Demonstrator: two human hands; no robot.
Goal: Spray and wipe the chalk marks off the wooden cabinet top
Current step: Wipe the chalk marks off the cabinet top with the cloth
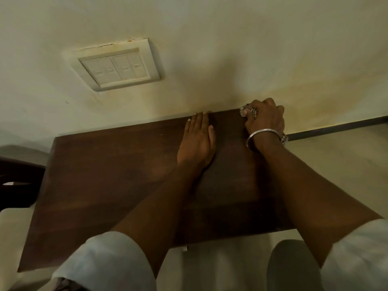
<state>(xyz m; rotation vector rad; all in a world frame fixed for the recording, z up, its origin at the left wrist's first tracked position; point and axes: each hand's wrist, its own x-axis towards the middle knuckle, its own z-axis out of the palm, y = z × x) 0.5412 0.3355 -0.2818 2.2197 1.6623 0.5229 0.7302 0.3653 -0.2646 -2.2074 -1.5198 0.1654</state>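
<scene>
The dark wooden cabinet top (109,175) fills the middle of the view, with its far edge against the wall. Only faint pale smudges show on the wood. My left hand (198,141) lies flat on the top near the far edge, fingers straight and pointing at the wall. At the far right corner, my right hand (265,120) is curled round a small pale patterned wad, apparently a crumpled cloth (246,111). Only a bit of the cloth sticks out past the fingers. A metal bangle sits on my right wrist. No spray bottle is in view.
A cream wall rises right behind the cabinet, with a white switch plate (119,65) on it above left. A dark piece of furniture (19,181) stands to the left of the cabinet. Pale floor and a dark skirting strip (336,128) lie to the right.
</scene>
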